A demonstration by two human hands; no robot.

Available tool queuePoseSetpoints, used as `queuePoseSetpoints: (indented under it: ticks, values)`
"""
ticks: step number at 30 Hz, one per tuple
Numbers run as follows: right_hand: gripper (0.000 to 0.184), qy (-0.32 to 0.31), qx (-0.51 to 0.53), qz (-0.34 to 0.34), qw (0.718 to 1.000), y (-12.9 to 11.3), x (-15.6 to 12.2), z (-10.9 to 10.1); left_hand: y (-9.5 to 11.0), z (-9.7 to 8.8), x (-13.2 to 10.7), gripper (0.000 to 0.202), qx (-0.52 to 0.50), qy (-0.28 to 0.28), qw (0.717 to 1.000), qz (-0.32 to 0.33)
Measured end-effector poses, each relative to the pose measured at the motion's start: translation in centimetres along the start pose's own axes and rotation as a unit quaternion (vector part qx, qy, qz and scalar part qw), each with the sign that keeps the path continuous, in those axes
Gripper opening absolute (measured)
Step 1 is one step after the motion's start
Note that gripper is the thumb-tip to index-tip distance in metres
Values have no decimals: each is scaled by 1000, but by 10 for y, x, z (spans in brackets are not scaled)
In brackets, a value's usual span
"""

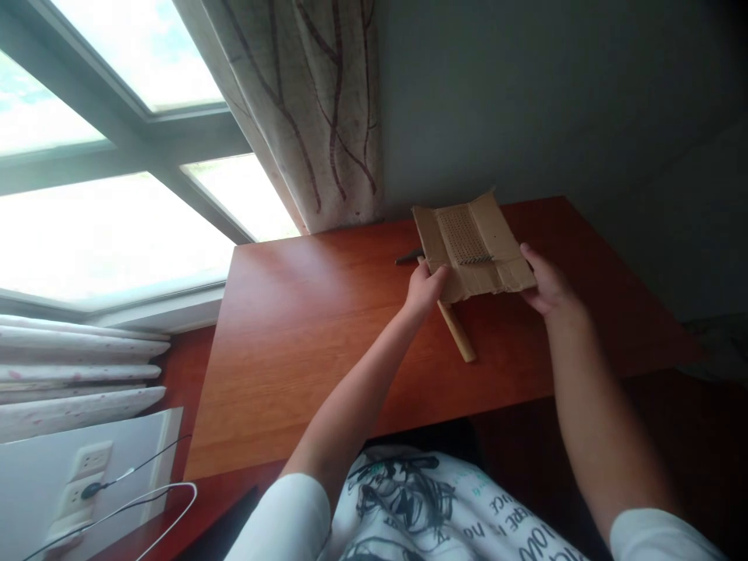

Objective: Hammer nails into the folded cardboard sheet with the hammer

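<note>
Both my hands hold a creased piece of brown cardboard (488,234) above the table. A dense grid of small dark dots and spikes (466,236) fills its middle; I cannot make out whether they are holes or nails. My left hand (425,287) grips the near left edge, thumb on top. At the right edge, my right hand (545,280) has its thumb along the side and its fingers partly underneath. Partly hidden below the cardboard lies a hammer, its wooden handle (457,333) pointing toward me and its dark head (409,256) showing at the left.
The reddish-brown wooden table (304,335) runs along a grey wall (502,101). A patterned curtain (333,101) hangs at the table's back left, beside a bright window (117,226). Down at the left, cables run from a wall socket (87,487).
</note>
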State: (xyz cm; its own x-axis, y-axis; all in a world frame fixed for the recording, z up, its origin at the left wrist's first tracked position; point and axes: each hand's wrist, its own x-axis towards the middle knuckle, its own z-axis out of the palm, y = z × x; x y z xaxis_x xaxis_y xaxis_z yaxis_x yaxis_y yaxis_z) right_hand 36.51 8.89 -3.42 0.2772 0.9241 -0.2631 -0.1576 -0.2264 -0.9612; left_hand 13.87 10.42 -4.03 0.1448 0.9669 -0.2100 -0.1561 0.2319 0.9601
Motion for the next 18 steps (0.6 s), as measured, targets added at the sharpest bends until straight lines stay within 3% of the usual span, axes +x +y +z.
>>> queuePoseSetpoints:
  ticks: [4,13,15,18]
  values:
    - [41,-15,9,29,999,14,17,-7,-7,4,11,22,9,5,1000,-9]
    - [42,-21,18,13,1000,22,16,-6,-10,-13,10,34,-17,-13,1000,-7]
    - [38,37,37,-16,998,22,10,-11,-10,-24,5,42,-36,-7,999,3]
    - [28,225,60,-101,967,31,-21,-8,-14,-51,-10,45,-24,46,998,20]
